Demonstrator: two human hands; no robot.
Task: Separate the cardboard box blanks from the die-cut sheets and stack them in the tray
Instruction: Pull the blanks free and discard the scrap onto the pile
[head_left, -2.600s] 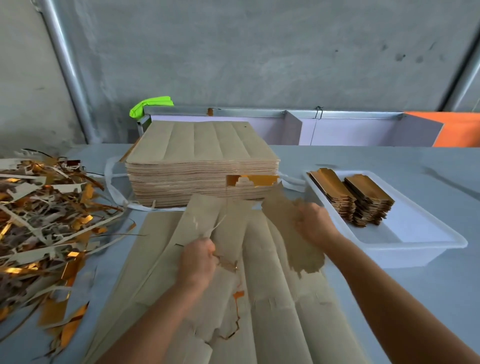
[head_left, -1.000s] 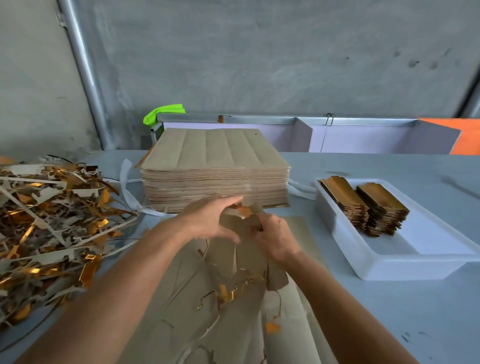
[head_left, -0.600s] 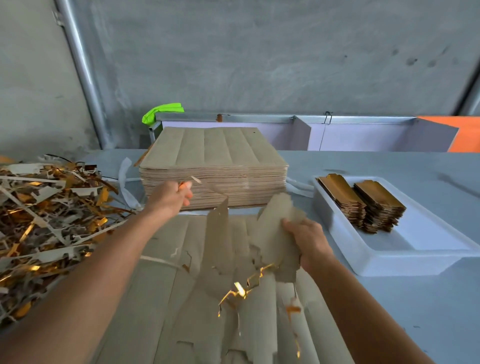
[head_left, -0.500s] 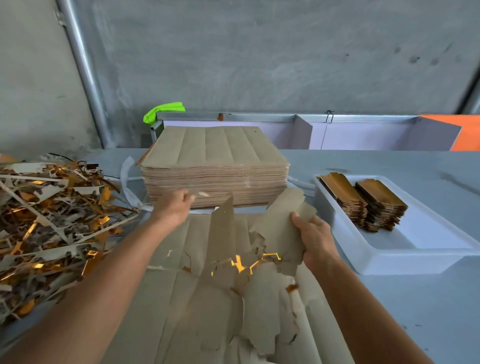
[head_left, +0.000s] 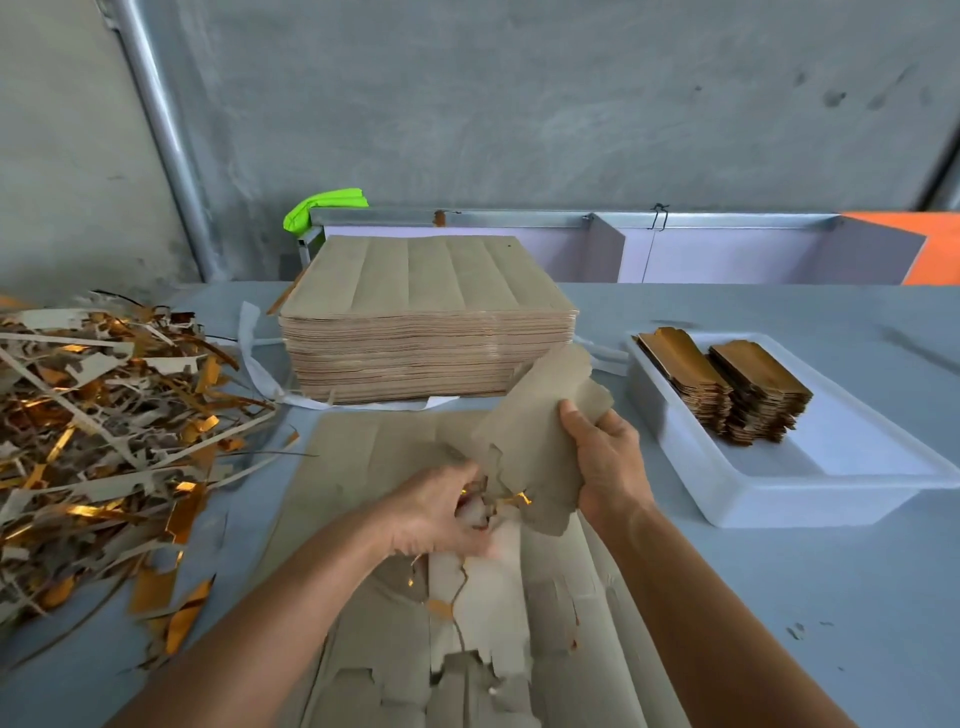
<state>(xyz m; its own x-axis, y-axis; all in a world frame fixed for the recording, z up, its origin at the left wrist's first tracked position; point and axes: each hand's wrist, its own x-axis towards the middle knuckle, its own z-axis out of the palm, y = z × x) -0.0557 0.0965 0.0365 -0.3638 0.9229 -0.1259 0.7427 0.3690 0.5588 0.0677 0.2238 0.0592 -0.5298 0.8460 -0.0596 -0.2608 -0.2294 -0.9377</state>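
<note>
Blank half torn out, both hands back on the sheet.

My right hand (head_left: 605, 467) pinched the lifted grey-brown cardboard blank (head_left: 540, 441), thumb on top, fingers curled behind. My left hand (head_left: 436, 512), out toward the tall stack of uncut sheets (head_left: 426, 332) half a second earlier, had returned and closed on the torn edge with its gold foil shreds; contact blurred. The blank still hung from the flat die-cut sheet (head_left: 363, 467). The white plastic tray (head_left: 810, 493) held two gold-faced stacks (head_left: 727, 384). The pile of offcut strips (head_left: 104, 431) lay left.
</note>
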